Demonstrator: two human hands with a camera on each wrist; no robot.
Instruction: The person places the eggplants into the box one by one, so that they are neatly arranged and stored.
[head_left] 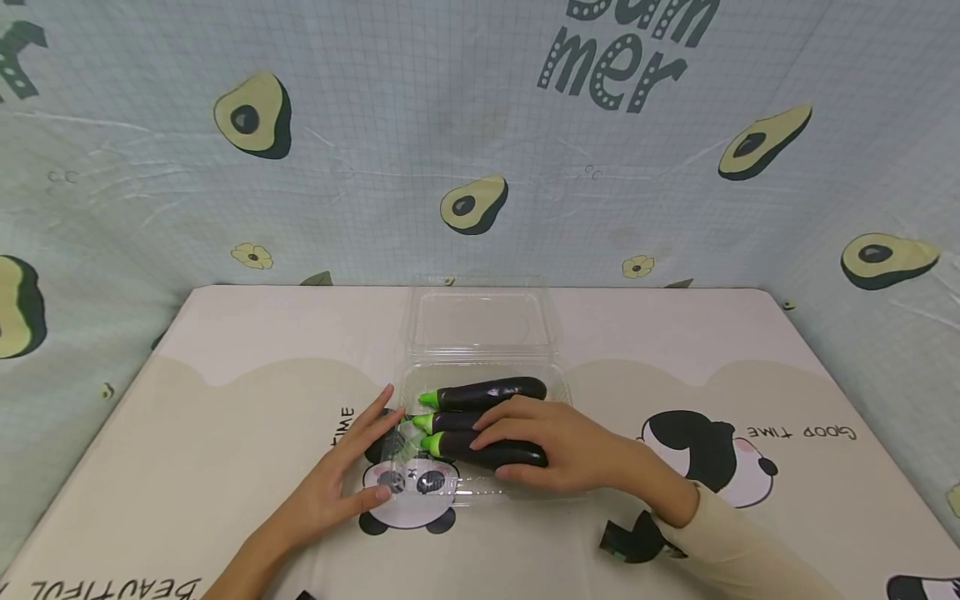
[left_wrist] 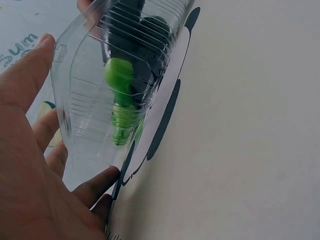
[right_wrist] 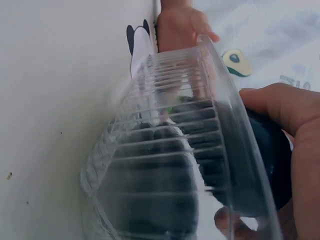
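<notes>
A clear plastic clamshell box [head_left: 491, 486] lies unfolded on the table, several-ribbed walls showing in both wrist views. Inside are a far eggplant [head_left: 491, 392], a middle eggplant [head_left: 453, 422] and a near eggplant [head_left: 465, 448], all dark purple with bright green stems pointing left. My right hand [head_left: 558, 442] grips the near eggplant by its thick right end, thumb toward me and fingers over the top. That eggplant reaches up to the box rim in the right wrist view. My left hand [head_left: 333, 490] has its fingers spread at the box's left side, thumb touching the rim in the left wrist view.
The box's transparent lid [head_left: 480, 323] lies folded back toward the table's far edge. A pale tablecloth [head_left: 247, 450] printed with pandas and lettering covers the table. Behind it hangs a curtain [head_left: 360, 192] patterned with avocados. A small dark object [head_left: 305, 595] shows at the bottom edge.
</notes>
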